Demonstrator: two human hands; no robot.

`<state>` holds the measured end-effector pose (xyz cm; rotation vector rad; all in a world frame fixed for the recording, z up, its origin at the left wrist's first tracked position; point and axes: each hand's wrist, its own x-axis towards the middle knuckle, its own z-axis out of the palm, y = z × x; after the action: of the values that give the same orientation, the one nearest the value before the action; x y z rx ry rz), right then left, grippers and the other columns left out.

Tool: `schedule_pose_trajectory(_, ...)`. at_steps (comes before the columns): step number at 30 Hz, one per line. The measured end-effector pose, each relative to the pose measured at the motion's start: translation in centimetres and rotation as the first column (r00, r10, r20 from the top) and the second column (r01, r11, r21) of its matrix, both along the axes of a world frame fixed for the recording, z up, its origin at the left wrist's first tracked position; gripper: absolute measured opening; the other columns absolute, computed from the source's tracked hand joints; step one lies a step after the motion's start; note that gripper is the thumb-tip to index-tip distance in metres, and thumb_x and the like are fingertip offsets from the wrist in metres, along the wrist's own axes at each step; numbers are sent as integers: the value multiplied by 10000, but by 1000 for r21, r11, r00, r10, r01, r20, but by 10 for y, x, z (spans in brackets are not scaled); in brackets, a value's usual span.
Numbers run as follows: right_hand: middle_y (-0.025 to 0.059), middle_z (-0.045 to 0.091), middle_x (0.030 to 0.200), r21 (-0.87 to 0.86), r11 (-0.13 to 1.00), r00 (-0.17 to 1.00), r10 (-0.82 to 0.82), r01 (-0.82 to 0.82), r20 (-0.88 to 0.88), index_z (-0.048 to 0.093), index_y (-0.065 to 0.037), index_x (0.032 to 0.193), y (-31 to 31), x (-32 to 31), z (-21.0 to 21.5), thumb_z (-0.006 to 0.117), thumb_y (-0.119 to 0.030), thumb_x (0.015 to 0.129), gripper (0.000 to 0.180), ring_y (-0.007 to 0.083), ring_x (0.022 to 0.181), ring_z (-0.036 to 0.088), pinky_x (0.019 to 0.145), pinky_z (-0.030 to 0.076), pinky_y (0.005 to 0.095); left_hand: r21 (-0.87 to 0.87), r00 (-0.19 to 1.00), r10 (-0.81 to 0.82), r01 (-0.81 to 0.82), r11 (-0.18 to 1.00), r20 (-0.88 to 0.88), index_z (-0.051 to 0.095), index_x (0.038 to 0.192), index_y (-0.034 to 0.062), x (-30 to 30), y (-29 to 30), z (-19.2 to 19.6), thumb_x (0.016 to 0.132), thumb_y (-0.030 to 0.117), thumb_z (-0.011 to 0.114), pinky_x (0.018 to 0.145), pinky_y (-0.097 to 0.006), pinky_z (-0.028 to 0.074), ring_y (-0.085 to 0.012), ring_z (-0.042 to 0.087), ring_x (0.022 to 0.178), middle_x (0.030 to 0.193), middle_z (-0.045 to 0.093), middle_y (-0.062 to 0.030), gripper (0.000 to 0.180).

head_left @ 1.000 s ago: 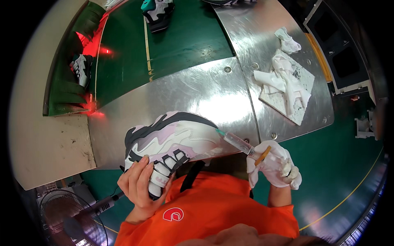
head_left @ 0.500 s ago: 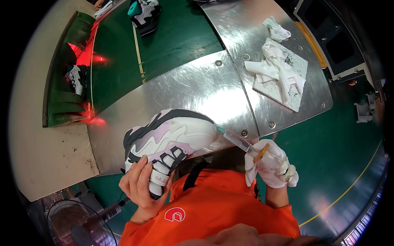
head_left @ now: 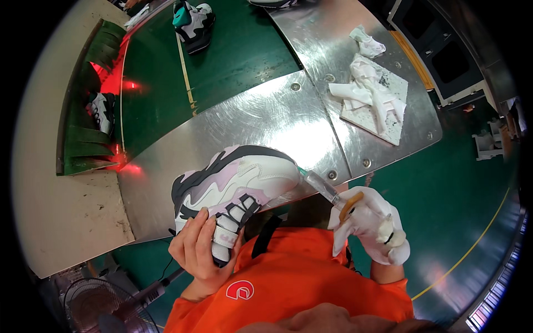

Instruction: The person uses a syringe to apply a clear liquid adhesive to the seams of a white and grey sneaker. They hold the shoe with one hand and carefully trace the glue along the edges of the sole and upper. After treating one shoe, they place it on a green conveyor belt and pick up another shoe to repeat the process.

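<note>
A white, pink and black sneaker (head_left: pixel 239 183) lies on its side over the near edge of a steel table (head_left: pixel 266 116). My bare left hand (head_left: pixel 197 252) grips its tongue and lace end. My right hand (head_left: pixel 369 227), in a white glove, holds a clear syringe (head_left: pixel 322 186) whose tip touches the sneaker's toe end.
A white board (head_left: pixel 388 119) with crumpled white rags (head_left: pixel 361 91) lies on the steel table at the right. Beyond it a green conveyor belt (head_left: pixel 233 55) carries another sneaker (head_left: pixel 191 22); a further sneaker (head_left: pixel 100 111) sits at a red-lit opening on the left. A fan (head_left: pixel 94 305) stands lower left.
The view has shifted so the table and belt sit lower and closer in the picture. Both hands keep their grip; the syringe tip stays at the sneaker's toe.
</note>
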<state>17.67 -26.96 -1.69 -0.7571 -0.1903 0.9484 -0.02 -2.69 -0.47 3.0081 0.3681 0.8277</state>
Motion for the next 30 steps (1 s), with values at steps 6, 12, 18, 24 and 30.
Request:
schedule_pose_trajectory(6,217,595,1132,-157,985,978,98,-69,186,407,97,1367,0,-8,13,821,-95,452,1023,260,856,649,758,540,344,-31,1000,21,-21,999,-17,621,1158,40,9,1,10,608,125,902,930,-376,426,-304,602,1054,1183,673,-118,624)
schedule_pose_trajectory(12,146,610,1175,-178,977,907,177,-116,381,413,29,1395,2,-13,5,907,-128,459,1069,206,933,640,776,527,306,-152,995,6,-20,988,-96,630,1149,53,27,15,31,574,84,894,913,-379,426,-307,590,1034,1170,676,-109,633)
schedule_pose_trajectory(18,111,614,1135,-139,988,855,128,-67,502,489,-7,1330,15,-19,-42,920,-169,529,924,124,805,560,704,499,232,-229,979,-100,58,972,-177,643,1106,57,68,49,50,606,179,892,814,-393,451,-309,579,907,1036,671,-94,572)
schedule_pose_trajectory(24,52,630,1013,-4,998,779,54,-66,625,537,-19,1267,36,-24,-91,907,-153,523,842,64,590,444,583,449,214,-385,846,-171,-44,922,-506,659,1072,26,96,83,83,582,238,910,795,-373,467,-287,575,875,944,634,-103,590)
schedule_pose_trajectory(30,73,619,1048,94,995,783,-44,-18,621,539,-19,1266,38,-22,-106,906,-159,516,846,57,567,440,557,420,211,-808,369,-806,198,555,-464,558,1339,10,182,115,97,705,362,860,1002,-372,431,-285,563,1169,1276,580,-157,785)
